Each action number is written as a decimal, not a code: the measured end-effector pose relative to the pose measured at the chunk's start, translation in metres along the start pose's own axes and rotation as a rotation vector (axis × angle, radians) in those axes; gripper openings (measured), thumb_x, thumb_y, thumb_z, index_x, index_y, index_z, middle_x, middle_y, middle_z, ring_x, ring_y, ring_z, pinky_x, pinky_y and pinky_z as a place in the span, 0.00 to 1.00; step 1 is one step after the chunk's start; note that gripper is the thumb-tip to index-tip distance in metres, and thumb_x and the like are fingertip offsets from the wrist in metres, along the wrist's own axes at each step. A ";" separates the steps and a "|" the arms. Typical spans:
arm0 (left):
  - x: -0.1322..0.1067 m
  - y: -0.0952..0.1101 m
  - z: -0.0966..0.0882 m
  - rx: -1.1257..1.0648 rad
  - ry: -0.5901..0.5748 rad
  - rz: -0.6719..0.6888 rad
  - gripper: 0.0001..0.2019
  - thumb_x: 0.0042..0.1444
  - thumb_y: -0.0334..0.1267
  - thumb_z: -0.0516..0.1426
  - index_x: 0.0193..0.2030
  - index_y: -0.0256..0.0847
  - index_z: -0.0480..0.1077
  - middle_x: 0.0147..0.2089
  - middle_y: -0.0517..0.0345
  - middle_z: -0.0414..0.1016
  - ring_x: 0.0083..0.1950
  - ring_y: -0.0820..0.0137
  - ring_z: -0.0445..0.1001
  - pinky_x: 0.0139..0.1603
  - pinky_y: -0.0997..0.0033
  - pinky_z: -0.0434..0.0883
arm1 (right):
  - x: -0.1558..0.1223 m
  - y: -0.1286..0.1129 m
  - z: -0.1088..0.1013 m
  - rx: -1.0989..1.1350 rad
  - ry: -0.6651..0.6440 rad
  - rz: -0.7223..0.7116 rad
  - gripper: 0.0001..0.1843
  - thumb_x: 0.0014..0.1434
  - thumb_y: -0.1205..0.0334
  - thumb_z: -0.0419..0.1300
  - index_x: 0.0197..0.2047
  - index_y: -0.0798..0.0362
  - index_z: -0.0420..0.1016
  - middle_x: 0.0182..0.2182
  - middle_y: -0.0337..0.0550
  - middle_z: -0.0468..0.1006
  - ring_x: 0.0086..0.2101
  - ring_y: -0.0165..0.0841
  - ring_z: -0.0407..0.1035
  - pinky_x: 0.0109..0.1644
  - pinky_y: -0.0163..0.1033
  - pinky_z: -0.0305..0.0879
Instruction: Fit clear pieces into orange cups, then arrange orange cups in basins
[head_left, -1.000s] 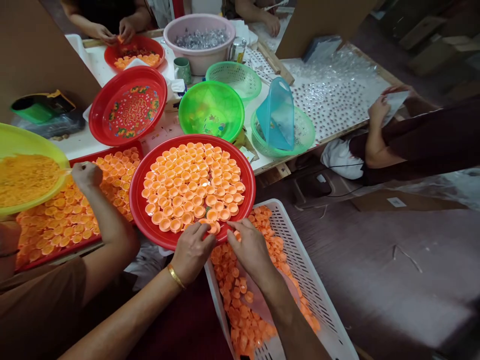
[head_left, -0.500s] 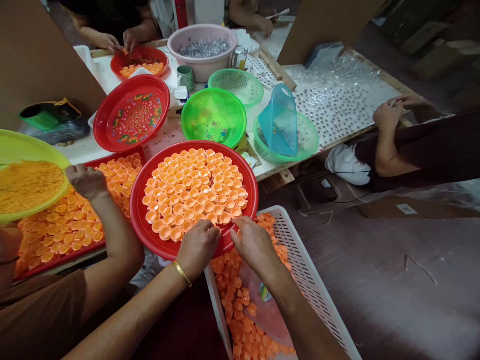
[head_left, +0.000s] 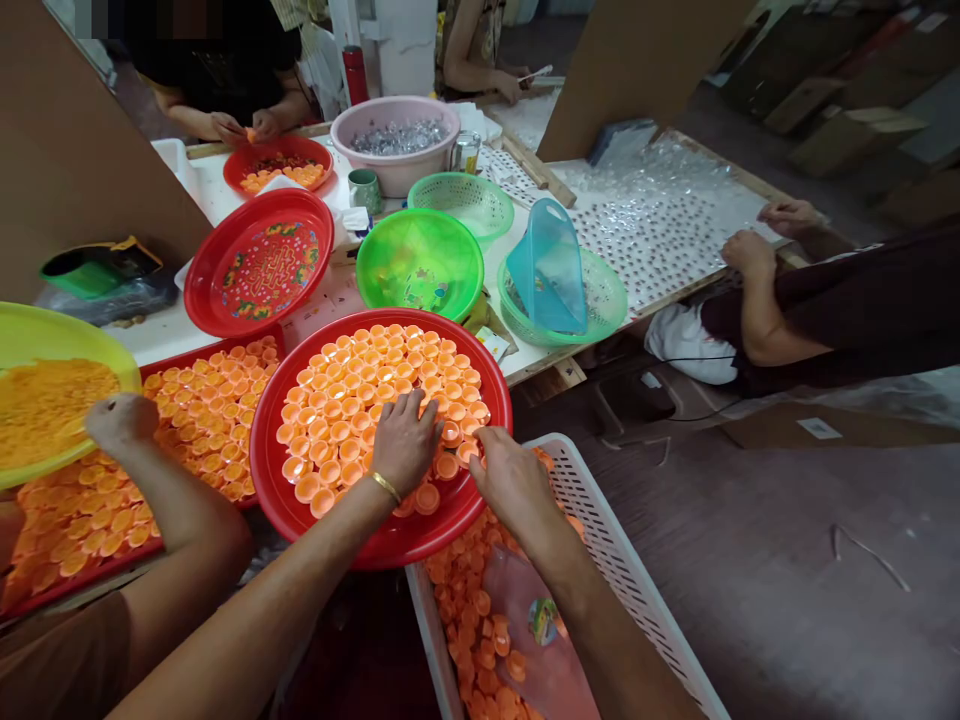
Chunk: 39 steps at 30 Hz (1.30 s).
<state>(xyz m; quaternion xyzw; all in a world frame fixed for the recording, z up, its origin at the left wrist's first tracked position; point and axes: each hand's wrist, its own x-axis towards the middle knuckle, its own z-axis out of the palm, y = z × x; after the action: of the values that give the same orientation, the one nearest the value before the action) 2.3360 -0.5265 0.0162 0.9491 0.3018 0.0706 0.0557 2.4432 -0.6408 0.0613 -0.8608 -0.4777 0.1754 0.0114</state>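
Observation:
A round red tray (head_left: 268,485) packed with orange caps (head_left: 360,390), open side up, lies in front of me. My left hand (head_left: 405,440), a gold bangle on its wrist, lies on the caps near the tray's front with the fingers stretched flat. My right hand (head_left: 514,485) is at the tray's right front rim with the fingers curled in a pinch among the edge caps; what they hold is hidden. Below both hands stands a white slotted basket (head_left: 607,530) with loose orange caps (head_left: 465,600) and a plastic bag (head_left: 536,625).
At the left a co-worker's hand (head_left: 120,420) works over a red rectangular tray of caps (head_left: 202,400), beside a yellow bowl (head_left: 45,330). Behind stand a decorated red plate (head_left: 259,265), a green bowl (head_left: 420,262), a green basket with a blue scoop (head_left: 551,265) and a pink basin (head_left: 397,150). Another person's hands (head_left: 750,255) rest at the right.
My left hand has moved forward from the tray's near rim onto the caps. My right hand stays at the rim. The co-worker's hand at the left has shifted leftward.

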 end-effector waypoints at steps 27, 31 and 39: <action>0.034 0.020 0.034 -0.099 0.013 0.061 0.22 0.63 0.50 0.44 0.62 0.54 0.60 0.67 0.45 0.54 0.68 0.55 0.51 0.63 0.46 0.51 | 0.036 0.016 -0.016 0.008 0.015 0.058 0.20 0.58 0.61 0.53 0.55 0.50 0.65 0.51 0.46 0.72 0.41 0.43 0.73 0.38 0.41 0.64; 0.041 0.011 0.030 -0.103 -0.026 0.022 0.23 0.62 0.52 0.44 0.63 0.56 0.58 0.68 0.47 0.53 0.69 0.54 0.48 0.64 0.44 0.50 | 0.023 0.012 -0.018 -0.026 0.002 0.052 0.18 0.60 0.59 0.53 0.53 0.51 0.67 0.49 0.48 0.72 0.40 0.42 0.74 0.36 0.40 0.63; 0.033 -0.042 0.028 -0.079 -0.087 -0.163 0.25 0.63 0.52 0.41 0.66 0.56 0.51 0.70 0.48 0.47 0.71 0.57 0.42 0.66 0.46 0.46 | 0.011 -0.005 -0.004 -0.048 -0.129 -0.028 0.18 0.60 0.59 0.55 0.53 0.55 0.67 0.44 0.49 0.76 0.42 0.43 0.73 0.38 0.41 0.63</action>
<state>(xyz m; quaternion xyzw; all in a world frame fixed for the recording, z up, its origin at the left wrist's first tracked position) 2.3439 -0.4753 -0.0147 0.9206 0.3724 0.0362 0.1117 2.4458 -0.6285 0.0633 -0.8408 -0.4936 0.2190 -0.0375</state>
